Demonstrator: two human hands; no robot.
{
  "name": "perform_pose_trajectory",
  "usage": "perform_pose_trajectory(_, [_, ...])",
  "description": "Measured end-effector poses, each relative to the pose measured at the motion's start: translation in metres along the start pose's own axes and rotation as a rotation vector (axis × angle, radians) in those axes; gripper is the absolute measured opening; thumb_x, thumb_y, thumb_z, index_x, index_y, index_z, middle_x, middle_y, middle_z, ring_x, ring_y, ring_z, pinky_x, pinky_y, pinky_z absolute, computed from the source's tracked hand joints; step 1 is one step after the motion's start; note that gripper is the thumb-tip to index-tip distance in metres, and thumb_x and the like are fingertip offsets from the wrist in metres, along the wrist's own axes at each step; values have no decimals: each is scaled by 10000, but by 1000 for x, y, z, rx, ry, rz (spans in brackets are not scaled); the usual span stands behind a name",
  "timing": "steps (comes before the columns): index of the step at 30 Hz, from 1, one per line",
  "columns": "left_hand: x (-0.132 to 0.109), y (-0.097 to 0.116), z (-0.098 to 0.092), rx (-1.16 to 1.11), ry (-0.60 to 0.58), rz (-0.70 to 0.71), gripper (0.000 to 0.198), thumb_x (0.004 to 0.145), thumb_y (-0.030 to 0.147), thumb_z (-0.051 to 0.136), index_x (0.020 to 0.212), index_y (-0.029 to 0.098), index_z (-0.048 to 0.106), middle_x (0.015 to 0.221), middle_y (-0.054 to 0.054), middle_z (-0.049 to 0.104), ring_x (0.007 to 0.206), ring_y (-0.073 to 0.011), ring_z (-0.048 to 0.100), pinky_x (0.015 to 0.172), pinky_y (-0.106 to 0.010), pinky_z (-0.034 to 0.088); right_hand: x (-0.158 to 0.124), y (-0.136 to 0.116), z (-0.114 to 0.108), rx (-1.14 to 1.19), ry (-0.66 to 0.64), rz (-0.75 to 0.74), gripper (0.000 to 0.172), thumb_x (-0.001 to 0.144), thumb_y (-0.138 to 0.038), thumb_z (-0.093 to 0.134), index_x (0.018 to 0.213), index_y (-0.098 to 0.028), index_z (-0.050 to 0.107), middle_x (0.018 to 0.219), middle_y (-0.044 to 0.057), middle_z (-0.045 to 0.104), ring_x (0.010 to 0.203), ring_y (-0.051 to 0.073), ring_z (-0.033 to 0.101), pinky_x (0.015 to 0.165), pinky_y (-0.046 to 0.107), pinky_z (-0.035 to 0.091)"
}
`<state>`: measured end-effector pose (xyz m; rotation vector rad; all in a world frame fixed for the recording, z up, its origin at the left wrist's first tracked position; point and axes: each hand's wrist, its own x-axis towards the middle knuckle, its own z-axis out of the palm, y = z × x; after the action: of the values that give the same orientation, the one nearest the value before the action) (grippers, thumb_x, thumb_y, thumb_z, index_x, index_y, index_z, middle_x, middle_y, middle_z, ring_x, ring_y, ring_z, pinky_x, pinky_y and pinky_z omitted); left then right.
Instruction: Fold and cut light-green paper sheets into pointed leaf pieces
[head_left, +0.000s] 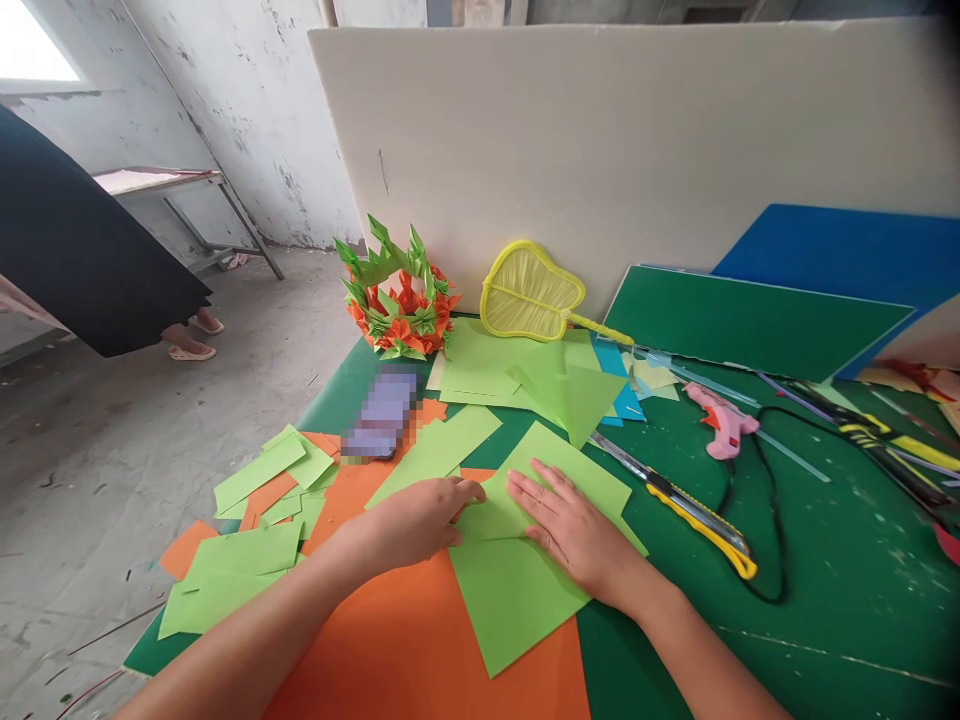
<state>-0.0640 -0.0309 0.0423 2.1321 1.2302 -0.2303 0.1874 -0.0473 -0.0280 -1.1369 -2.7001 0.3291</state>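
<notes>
A light green paper sheet (517,585) lies on an orange sheet (420,640) at the near edge of the green table (847,580). My right hand (574,530) lies flat on the green sheet, fingers stretched out and together. My left hand (420,520) rests at the sheet's left side, its fingers curled and pressing down on a fold. Neither hand lifts anything off the table.
Cut green and orange paper pieces (262,490) litter the left. A paper wreath (397,295), yellow fan (529,295), utility knife (690,510), pink glue gun (720,420) with black cord and a white board (637,140) stand behind. Another person's dark skirt and feet (187,340) are at left.
</notes>
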Motion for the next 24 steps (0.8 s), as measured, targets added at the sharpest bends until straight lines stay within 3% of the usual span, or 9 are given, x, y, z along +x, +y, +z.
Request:
perform_pose_trajectory(6, [-5,-5,-2,80,29,65,552,802,63,562,1303,282,485,1145,-46,634,986,-219,640,728,-266,473,1,-2,-2,-3,-16,7,532,1029,-374,307,1532,-262,175,1571,-37,248,1468,274,158,1158,515,320])
perform_pose_trajectory(12, [-5,-8,-1,143,35,104,550,810,94,596,1311,288,480,1155,-49,608,1011,-238,633,762,-278,484,0,0,0,-2,3,1,540,1027,-379,313,1534,-277,157,1569,-32,255,1466,272,167,1156,513,320])
perform_pose_trajectory(18, [-7,-18,-3,98,7,238,623,800,74,597,1372,252,424,1320,-79,507,1182,-250,536,951,-315,436,-1,0,1,4,-20,0,542,1028,-388,308,1536,-272,158,1577,-36,236,1469,270,150,1164,507,306])
perform_pose_trajectory(20, [-5,-20,-5,60,-8,272,554,843,73,532,1363,246,449,1291,-77,526,1181,-240,534,961,-315,425,0,0,1,2,-7,-3,544,1028,-382,310,1536,-277,146,1572,-33,249,1469,268,155,1163,509,305])
perform_pose_trajectory(24, [3,-19,-4,-43,74,244,305,936,144,444,1189,241,584,1161,-53,596,1073,-210,587,887,-291,447,0,0,1,0,2,-5,548,1029,-383,307,1537,-289,124,1570,-42,256,1466,274,166,1161,518,301])
